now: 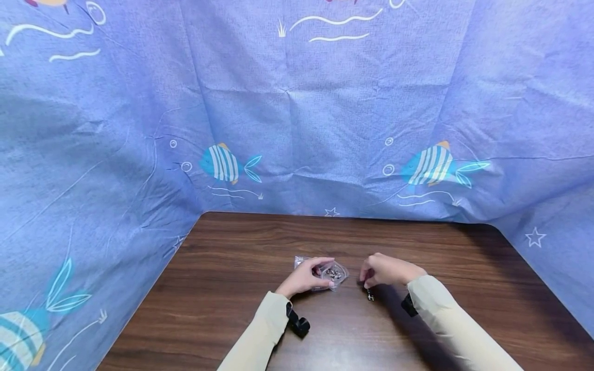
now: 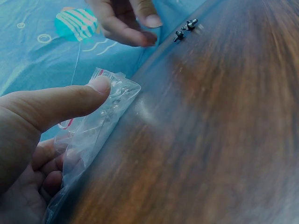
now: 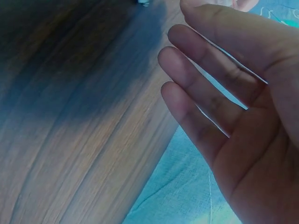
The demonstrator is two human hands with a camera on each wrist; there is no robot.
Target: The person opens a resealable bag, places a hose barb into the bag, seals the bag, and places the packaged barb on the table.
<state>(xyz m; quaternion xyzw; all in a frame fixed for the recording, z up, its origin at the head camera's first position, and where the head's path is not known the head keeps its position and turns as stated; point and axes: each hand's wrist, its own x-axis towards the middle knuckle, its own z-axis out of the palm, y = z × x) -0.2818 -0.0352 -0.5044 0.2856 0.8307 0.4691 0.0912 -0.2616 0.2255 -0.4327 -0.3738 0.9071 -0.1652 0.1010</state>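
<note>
In the head view my left hand (image 1: 306, 275) holds a clear zip bag (image 1: 342, 269) with several small shiny metal pieces inside. The left wrist view shows the thumb pressing on the plastic bag (image 2: 96, 123), its other fingers behind it. A few small dark metal pieces (image 1: 370, 296), perhaps screws, lie on the table just below my right hand (image 1: 387, 269). Seen from the left wrist, these metal pieces (image 2: 189, 25) sit apart from the right fingertips. In the right wrist view the right hand (image 3: 224, 88) has loosely extended fingers, with nothing visible in them.
The dark wood-grain table (image 1: 223, 288) reaches back to a blue curtain (image 1: 325, 103) printed with fish, which also hangs at both sides. A black strap with a camera (image 1: 299, 324) sits on the left wrist, and another black wrist device (image 1: 409, 305) is on the right.
</note>
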